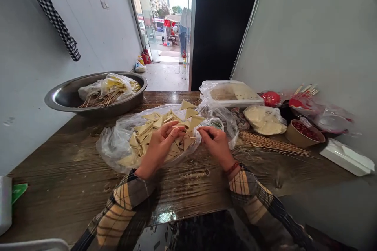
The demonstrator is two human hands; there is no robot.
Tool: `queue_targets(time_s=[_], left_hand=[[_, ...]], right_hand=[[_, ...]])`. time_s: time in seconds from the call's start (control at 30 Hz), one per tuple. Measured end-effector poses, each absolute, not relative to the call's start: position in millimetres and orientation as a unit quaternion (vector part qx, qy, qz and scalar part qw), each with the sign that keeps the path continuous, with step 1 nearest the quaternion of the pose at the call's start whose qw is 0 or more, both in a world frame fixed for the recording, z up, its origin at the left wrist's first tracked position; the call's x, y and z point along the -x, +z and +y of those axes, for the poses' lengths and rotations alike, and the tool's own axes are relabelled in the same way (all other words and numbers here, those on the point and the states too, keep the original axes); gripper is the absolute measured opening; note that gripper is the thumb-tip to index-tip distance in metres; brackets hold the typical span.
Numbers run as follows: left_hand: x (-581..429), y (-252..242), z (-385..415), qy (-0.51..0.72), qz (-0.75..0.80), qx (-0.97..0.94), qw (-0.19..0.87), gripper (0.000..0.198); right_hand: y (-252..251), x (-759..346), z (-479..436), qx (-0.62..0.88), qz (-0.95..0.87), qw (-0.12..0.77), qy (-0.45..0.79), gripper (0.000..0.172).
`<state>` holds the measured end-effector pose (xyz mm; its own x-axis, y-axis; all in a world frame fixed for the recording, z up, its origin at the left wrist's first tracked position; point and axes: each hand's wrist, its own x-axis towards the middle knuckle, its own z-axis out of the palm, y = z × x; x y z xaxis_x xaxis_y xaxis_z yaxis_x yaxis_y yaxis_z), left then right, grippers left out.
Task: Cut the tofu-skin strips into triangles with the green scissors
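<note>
A heap of pale yellow triangular pieces (153, 125), like cut tofu sheet, lies on a spread clear plastic bag (113, 149) on the table. Over the heap's near right side, my left hand (160, 143) is closed, thumb against curled fingers. My right hand (217, 143) pinches thumb to forefinger beside the bag's crumpled right edge. What either pinch holds is too small to make out. Between the hands shows one triangular piece (189, 142) with a thin pale line across it. Thin wooden skewers (273, 144) lie to the right of my right hand.
A wide metal basin (61, 100) with bagged skewered food stands back left. At the right are a plastic-wrapped white tray (235, 100), a bag of pale food (265, 119), a paper tub of red pieces (306, 131) and a white box (347, 157). The wooden table (73, 188) meets the right wall.
</note>
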<state>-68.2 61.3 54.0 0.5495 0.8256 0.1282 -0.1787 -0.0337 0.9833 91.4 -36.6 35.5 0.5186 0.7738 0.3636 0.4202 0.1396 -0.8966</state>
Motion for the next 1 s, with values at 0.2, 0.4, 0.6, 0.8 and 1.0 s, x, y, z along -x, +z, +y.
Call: queue_targets(time_s=[0.2, 0.4, 0.6, 0.8, 1.0], left_hand=[[61, 47, 59, 0.408, 0.285, -0.703, 0.508, 0.043], [20, 47, 40, 0.331, 0.196, -0.868, 0.314, 0.046], [-35, 54, 17, 0.119, 0.189, -0.968, 0.113, 0.063], [-15, 52, -1, 0.036, 0.159, -0.987, -0.007, 0.021], [39, 46, -42, 0.107, 0.122, -0.983, 0.083, 0.015]], right_hand=[[31, -150, -83, 0.665, -0.362, 0.639, 0.131, 0.037], [37, -188, -138, 0.678, -0.309, 0.659, 0.103, 0.043], [49, -190, -170, 0.691, -0.310, 0.645, 0.105, 0.045], [55, -183, -187, 0.679, -0.344, 0.629, 0.159, 0.038], [54, -158, -160, 0.619, -0.400, 0.626, 0.255, 0.037]])
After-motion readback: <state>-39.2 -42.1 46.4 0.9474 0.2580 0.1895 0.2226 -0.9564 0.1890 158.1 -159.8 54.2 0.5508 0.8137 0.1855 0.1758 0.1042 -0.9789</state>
